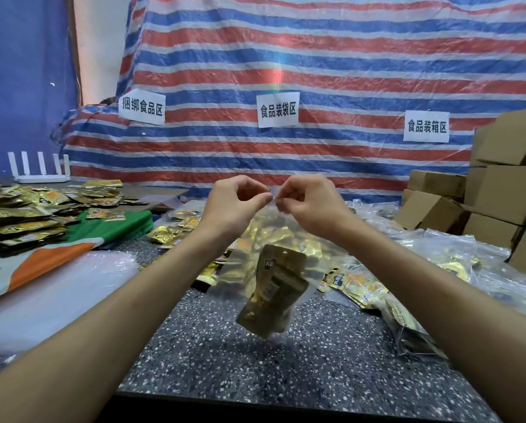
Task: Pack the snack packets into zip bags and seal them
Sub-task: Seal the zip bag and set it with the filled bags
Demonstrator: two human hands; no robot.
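Observation:
A clear zip bag [255, 239] hangs in the air above the speckled table [255, 361]. Gold and dark snack packets [271, 294] sit tilted in its lower part. My left hand [234, 206] and my right hand [307, 203] both pinch the bag's top edge, fingertips almost meeting at the middle. Loose gold snack packets [356, 288] lie on the table behind and to the right of the bag.
A heap of snack packets [27, 215] lies on a green, orange and white cloth [42, 264] at the left. Filled clear bags [457, 257] pile up at the right, with cardboard boxes [499, 193] behind. A striped tarp [286, 71] closes the back. A white router [39, 172] stands far left.

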